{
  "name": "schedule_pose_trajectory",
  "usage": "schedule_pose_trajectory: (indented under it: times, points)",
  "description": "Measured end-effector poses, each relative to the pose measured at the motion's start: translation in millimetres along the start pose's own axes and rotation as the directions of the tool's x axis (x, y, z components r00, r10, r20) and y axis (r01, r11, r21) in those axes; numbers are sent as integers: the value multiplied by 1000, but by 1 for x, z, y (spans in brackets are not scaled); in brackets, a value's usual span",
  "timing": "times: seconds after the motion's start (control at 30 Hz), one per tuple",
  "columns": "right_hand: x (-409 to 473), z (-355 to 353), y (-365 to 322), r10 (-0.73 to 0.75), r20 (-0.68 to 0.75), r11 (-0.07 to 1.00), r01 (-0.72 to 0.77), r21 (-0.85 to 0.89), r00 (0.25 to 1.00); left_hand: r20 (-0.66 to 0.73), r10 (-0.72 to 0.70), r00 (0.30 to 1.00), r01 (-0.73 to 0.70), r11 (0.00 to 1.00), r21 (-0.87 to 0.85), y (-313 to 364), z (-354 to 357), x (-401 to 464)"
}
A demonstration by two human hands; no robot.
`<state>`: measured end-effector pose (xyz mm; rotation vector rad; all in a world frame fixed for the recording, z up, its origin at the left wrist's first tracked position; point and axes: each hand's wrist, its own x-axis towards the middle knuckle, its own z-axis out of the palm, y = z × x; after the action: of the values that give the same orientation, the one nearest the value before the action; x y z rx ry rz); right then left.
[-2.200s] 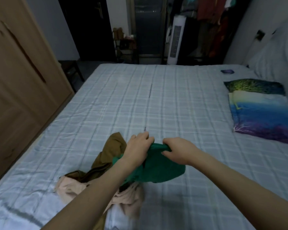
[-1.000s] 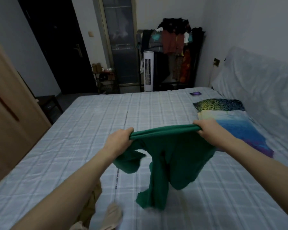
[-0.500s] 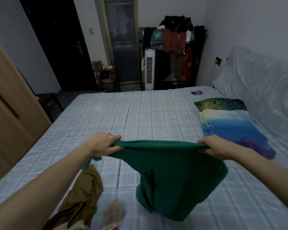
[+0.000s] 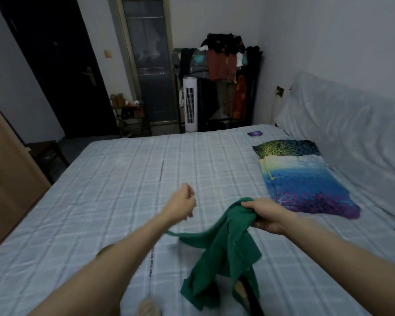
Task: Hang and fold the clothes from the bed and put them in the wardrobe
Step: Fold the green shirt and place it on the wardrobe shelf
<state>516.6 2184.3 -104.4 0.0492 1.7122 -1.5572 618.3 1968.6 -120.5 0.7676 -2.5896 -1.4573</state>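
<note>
You can read nothing here: the only lettering is a dark printed line running along the seam of the pale blue checked bed sheet [image 4: 123, 190], toward 6 o'clock of centre, too blurred to make out.

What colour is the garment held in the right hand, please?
Plain dark green garment, gripped by the right hand; seen in the head view.

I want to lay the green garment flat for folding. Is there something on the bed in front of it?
No. The checked sheet ahead of the green garment is bare; the colourful pillow lies beside it, right of the right hand.
</note>
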Motion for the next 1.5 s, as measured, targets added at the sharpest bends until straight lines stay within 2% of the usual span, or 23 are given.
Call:
schedule_pose_trajectory:
  times: [0.1,0.2,0.27,0.37,0.43,0.5,0.6,0.63,0.67,0.73,0.77,0.8,0.87,0.9,0.93,1.0,1.03,1.1,1.23,1.3,1.37,1.43,1.5]
  points:
    - [6,4,-4,56,-37,974,-46,223,998,274,-35,961,115,953,-281,-14,48,-35]
    - [13,8,-5,95,-51,930,-70,360,994,525,-26,851,224,921,-318,-40,84,-60]
    - [18,10,-4,104,-72,922,-70,380,992,468,-68,881,242,915,-323,-53,104,-65]
    - [20,7,-6,101,-96,912,-54,406,990,154,-124,980,166,938,-304,-57,118,-57]
    - [14,1,-9,85,-91,913,-41,405,992,0,-160,987,154,950,-272,-51,112,-46]
    - [6,-10,-10,38,-131,955,3,296,991,-57,-186,981,166,953,-255,-42,96,-38]
    - [8,-41,-1,-147,-337,980,92,-176,930,8,-29,1000,30,996,-81,-26,69,-31]
    - [11,-52,3,-227,-363,915,69,-398,904,75,55,996,-56,998,9,-18,62,-30]
    - [14,-62,7,-285,-348,772,-1,-636,893,149,120,982,-134,987,92,-9,59,-28]
    - [13,-66,14,-310,-256,387,-124,-914,916,262,198,945,-258,941,221,6,56,-23]
    - [9,-61,17,-326,-188,280,-95,-955,927,299,216,929,-299,916,268,12,56,-21]
    - [5,-54,18,-343,-81,248,7,-969,936,329,229,916,-331,895,300,18,56,-18]
    - [-8,-35,18,-294,173,376,280,-883,940,363,231,902,-352,882,314,29,57,-17]
    - [-16,-24,18,-235,261,424,340,-839,936,375,212,902,-337,890,307,33,57,-18]
    - [-17,-19,24,-217,313,377,375,-847,925,383,192,904,-318,900,299,35,57,-18]
    - [-12,-13,36,-319,335,215,411,-886,887,372,177,911,-298,907,299,39,54,-20]
    - [-11,-11,38,-387,317,208,417,-885,866,371,166,913,-288,910,300,38,51,-22]
    - [-11,-8,35,-452,240,358,421,-834,859,397,138,907,-271,914,302,32,43,-26]
    - [-17,-3,23,-309,145,690,326,-647,940,407,117,906,-318,823,471,0,31,-35]
    - [-19,-4,19,-295,125,774,314,-549,947,331,64,941,-262,758,598,-29,24,-38]
    - [-21,-11,12,-291,22,869,274,-412,957,178,-18,984,-112,709,696,-64,16,-47]
    - [-26,-21,7,-167,61,941,177,-287,984,42,-43,998,8,787,617,-91,12,-58]
    - [-34,-29,2,-52,222,918,134,-373,974,-23,-59,998,62,854,516,-106,12,-61]
